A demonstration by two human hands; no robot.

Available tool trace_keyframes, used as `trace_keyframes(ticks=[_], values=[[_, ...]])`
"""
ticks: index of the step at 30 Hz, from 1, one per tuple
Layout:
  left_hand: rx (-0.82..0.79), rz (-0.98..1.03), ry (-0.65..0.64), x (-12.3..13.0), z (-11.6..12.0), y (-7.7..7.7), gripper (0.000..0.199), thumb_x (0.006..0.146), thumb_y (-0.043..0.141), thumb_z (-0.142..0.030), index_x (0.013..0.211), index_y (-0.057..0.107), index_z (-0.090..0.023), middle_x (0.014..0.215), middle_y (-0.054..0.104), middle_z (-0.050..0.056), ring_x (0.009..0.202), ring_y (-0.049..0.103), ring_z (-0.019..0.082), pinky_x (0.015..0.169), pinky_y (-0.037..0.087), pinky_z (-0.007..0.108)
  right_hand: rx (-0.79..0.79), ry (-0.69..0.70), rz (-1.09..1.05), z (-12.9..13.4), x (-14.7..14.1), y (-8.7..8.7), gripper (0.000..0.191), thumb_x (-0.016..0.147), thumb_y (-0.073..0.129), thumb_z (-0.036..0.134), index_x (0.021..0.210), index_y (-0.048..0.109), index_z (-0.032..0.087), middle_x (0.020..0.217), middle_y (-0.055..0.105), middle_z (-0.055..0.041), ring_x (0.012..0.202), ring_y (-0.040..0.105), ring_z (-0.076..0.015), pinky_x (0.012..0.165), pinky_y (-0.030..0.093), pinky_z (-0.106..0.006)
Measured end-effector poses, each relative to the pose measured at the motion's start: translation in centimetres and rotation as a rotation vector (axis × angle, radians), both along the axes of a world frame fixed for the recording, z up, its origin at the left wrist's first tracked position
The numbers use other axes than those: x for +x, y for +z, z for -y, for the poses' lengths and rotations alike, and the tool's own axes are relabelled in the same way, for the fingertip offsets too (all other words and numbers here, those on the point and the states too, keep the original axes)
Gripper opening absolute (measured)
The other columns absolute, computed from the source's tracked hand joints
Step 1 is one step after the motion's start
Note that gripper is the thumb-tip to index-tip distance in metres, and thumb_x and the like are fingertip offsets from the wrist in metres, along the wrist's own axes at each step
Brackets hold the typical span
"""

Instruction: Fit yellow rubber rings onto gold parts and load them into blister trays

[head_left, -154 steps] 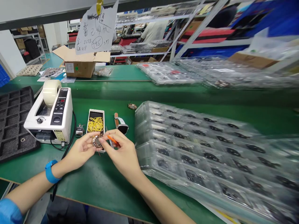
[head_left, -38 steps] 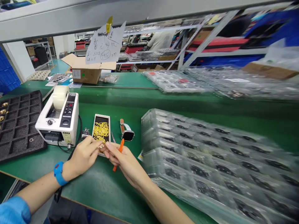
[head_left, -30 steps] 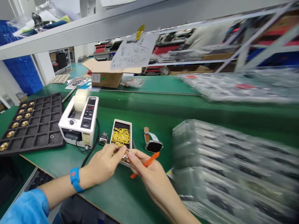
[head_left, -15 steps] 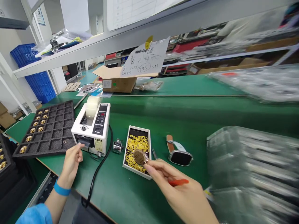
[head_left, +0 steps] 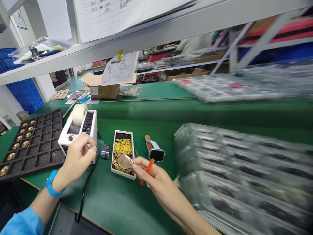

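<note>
My right hand pinches a round, shiny metal watch case by its edge, over a white box of yellow rings. An orange stick-like tool is also tucked among these fingers. In front of the white tape dispenser, my left hand is closed in a pinch. A clear piece of tape appears to stick out from its fingertips. The hand hides part of the dispenser's front. Behind the right hand lies a smartwatch with a pale and brown strap.
Left of the dispenser is a black compartment tray with several gold-coloured round parts. A small tally counter stands beside the black cable. Stacked clear plastic trays fill the right side. A shelf beam crosses above.
My left hand has moved from the dispenser's outlet up and to the right, with clear tape at its fingers. The watch case has turned in my right hand. The view has swung right.
</note>
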State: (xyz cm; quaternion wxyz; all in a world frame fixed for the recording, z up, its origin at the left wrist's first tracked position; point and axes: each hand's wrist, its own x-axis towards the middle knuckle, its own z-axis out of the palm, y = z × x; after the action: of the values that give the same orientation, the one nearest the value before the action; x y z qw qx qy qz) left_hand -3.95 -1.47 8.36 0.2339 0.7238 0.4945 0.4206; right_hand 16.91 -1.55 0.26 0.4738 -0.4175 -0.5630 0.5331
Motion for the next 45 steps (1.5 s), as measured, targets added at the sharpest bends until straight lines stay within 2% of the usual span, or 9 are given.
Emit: trace_keyframes(ticks=[2,4,7,10,15,31,45], values=[[-0.103,0.09,-0.166,1.4,-0.3,-0.8,0.015,0.081,0.051,-0.023,0.067,0.05,-0.018,0.075,0.047,0.0,0.066,0.044,0.013,0.059,0.033,0.025,-0.082,0.045,-0.055,0.1,0.0,0.1,0.049,0.07,0.061,0.068,0.073,0.056,0.02,0.056,0.042,0.0039,0.052,0.034,-0.0106,0.049,0.03,-0.023],[-0.248,0.146,-0.28,2.6,-0.7,-1.8,0.017,0.08,0.054,-0.027,0.067,0.051,-0.018,0.075,0.044,-0.001,0.067,0.042,0.013,0.06,0.033,0.026,-0.135,0.093,-0.09,0.1,0.0,0.0,0.05,0.069,0.062,0.068,0.073,0.055,0.019,0.055,0.037,0.0053,0.053,0.03,-0.01,0.051,0.026,-0.023],[-0.369,0.173,-0.333,3.6,-1.2,-3.4,0.018,0.079,0.057,-0.029,0.066,0.053,-0.017,0.076,0.043,0.0,0.071,0.042,0.014,0.063,0.033,0.027,-0.158,0.149,-0.105,0.2,-0.1,-0.1,0.048,0.072,0.061,0.066,0.074,0.055,0.019,0.056,0.035,0.0058,0.055,0.027,-0.01,0.053,0.023,-0.024],[-0.362,0.147,-0.333,3.5,-1.4,-4.3,0.018,0.08,0.057,-0.029,0.066,0.055,-0.017,0.074,0.042,0.0,0.075,0.042,0.015,0.066,0.032,0.028,-0.15,0.175,-0.111,0.3,-0.1,-0.1,0.044,0.075,0.061,0.063,0.075,0.055,0.019,0.057,0.035,0.0057,0.055,0.027,-0.0104,0.055,0.023,-0.025],[-0.366,0.13,-0.326,2.9,-1.4,-4.9,0.018,0.081,0.058,-0.03,0.068,0.057,-0.017,0.076,0.041,-0.001,0.071,0.041,0.014,0.062,0.03,0.027,-0.137,0.176,-0.085,0.4,-0.1,-0.1,0.041,0.077,0.06,0.06,0.074,0.054,0.019,0.059,0.036,0.0054,0.057,0.029,-0.0109,0.058,0.025,-0.026],[-0.366,0.082,-0.313,2.9,-1.3,-5.3,0.018,0.08,0.058,-0.027,0.064,0.057,-0.017,0.071,0.038,-0.003,0.064,0.037,0.011,0.057,0.028,0.026,-0.082,0.09,0.034,0.8,0.2,-0.6,0.041,0.079,0.057,0.059,0.071,0.056,0.019,0.061,0.039,0.0029,0.058,0.033,-0.012,0.055,0.028,-0.025],[-0.302,0.028,-0.282,3.2,-1.1,-5.6,0.017,0.08,0.056,-0.024,0.064,0.053,-0.018,0.072,0.038,-0.003,0.063,0.038,0.011,0.056,0.031,0.025,-0.057,0.087,0.023,0.8,0.2,-0.3,0.04,0.08,0.058,0.058,0.072,0.056,0.019,0.061,0.041,0.0031,0.057,0.033,-0.011,0.055,0.031,-0.024]])
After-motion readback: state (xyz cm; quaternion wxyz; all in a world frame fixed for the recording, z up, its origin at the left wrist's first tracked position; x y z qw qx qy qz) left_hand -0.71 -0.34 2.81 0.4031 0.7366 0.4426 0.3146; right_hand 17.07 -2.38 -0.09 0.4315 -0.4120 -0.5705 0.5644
